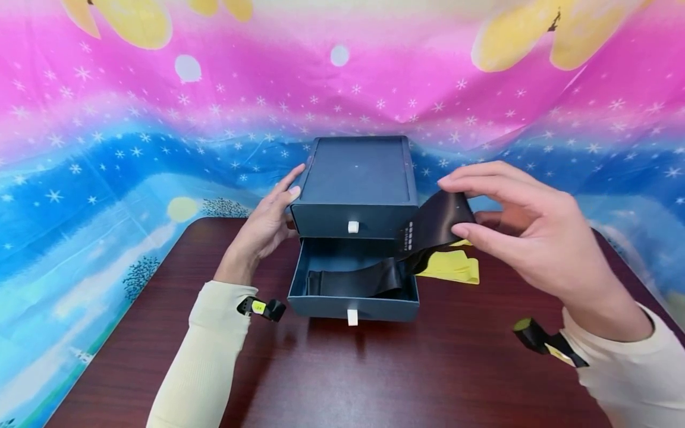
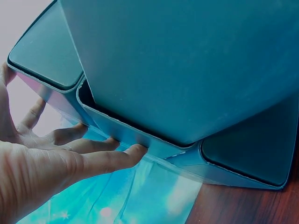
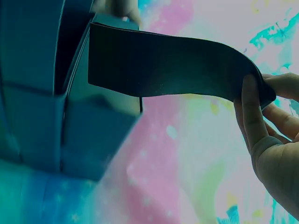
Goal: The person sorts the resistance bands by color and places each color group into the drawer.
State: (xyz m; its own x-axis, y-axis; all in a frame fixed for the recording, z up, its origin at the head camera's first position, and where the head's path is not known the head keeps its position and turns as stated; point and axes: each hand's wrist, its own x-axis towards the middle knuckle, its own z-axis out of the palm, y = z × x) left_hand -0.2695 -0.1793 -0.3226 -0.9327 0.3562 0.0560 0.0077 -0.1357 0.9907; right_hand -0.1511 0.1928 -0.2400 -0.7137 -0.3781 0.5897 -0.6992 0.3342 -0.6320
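Note:
A dark blue-grey two-drawer box [image 1: 358,169] stands on the table, its lower drawer [image 1: 321,306] pulled out. My left hand [image 1: 262,229] rests against the box's left side; the left wrist view shows its fingers stretched along that side. My right hand [image 1: 546,238] pinches one end of a black resistance band [image 1: 441,220], which has small pale print. From there the band slopes down to the lower drawer, where black band material lies. In the right wrist view, the black resistance band [image 3: 163,65] stretches leftward from my right hand [image 3: 275,135].
Right of the drawer, a folded yellow band [image 1: 452,267] lies on the dark wooden table [image 1: 364,374]. White tabs mark the upper drawer [image 1: 321,221] and the lower one. Behind the table hangs a colourful printed cloth [image 1: 267,89].

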